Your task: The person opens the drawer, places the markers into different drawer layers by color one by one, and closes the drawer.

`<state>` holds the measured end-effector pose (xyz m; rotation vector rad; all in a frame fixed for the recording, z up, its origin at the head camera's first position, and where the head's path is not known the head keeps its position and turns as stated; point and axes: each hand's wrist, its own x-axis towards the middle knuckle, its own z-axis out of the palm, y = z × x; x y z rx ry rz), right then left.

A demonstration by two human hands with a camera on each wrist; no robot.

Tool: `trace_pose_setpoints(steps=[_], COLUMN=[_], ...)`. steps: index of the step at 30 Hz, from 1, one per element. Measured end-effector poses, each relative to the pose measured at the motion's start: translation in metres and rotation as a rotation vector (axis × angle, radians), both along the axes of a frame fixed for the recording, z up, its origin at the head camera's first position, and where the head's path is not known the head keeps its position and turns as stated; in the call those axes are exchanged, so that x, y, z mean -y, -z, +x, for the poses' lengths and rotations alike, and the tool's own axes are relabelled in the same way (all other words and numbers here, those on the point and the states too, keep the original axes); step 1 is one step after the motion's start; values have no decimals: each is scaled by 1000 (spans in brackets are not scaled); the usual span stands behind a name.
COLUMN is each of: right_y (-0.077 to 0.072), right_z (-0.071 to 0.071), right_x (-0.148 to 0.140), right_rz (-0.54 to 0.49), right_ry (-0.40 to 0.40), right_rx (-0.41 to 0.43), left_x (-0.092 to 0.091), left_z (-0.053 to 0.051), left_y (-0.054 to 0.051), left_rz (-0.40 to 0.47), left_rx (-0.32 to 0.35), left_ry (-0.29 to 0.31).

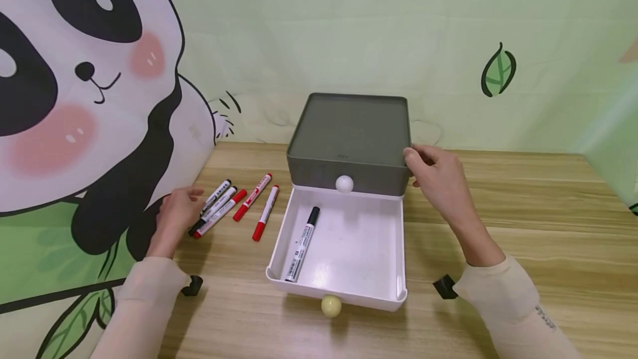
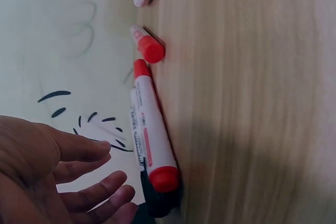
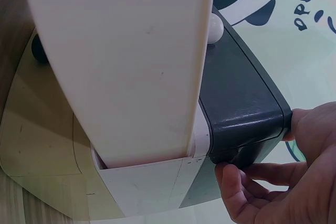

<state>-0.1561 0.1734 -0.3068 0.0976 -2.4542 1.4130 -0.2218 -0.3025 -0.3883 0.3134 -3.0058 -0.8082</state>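
Centrally, we see the box, its upper part dark grey under a flat, rimmed top. Below it the white, smooth drawer stands pulled out toward the bottom of the frame. Right of centre, the right hand grips the box's right edge between thumb and fingers. At left, we find the left hand with loose, parted fingers beside five white markers, red- or black-ended; one black-capped pen slants inside the drawer. Round knobs, white and yellow, front both levels.
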Motion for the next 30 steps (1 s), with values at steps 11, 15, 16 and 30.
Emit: trace_pose_setpoints(steps=[11, 15, 16, 30], right_y=[0, 0, 0, 0], right_z=[0, 0, 0, 0], right_x=[-1, -1, -1, -1], right_rz=[5, 4, 3, 11], right_ry=[-5, -7, -7, 1], right_rx=[4, 6, 7, -1], left_x=[-1, -1, 0, 1], left_z=[-10, -13, -13, -17], left_y=[8, 10, 11, 17], left_rz=[-48, -62, -65, -84], left_rx=[53, 75, 80, 101], left_ry=[-8, -17, -20, -9])
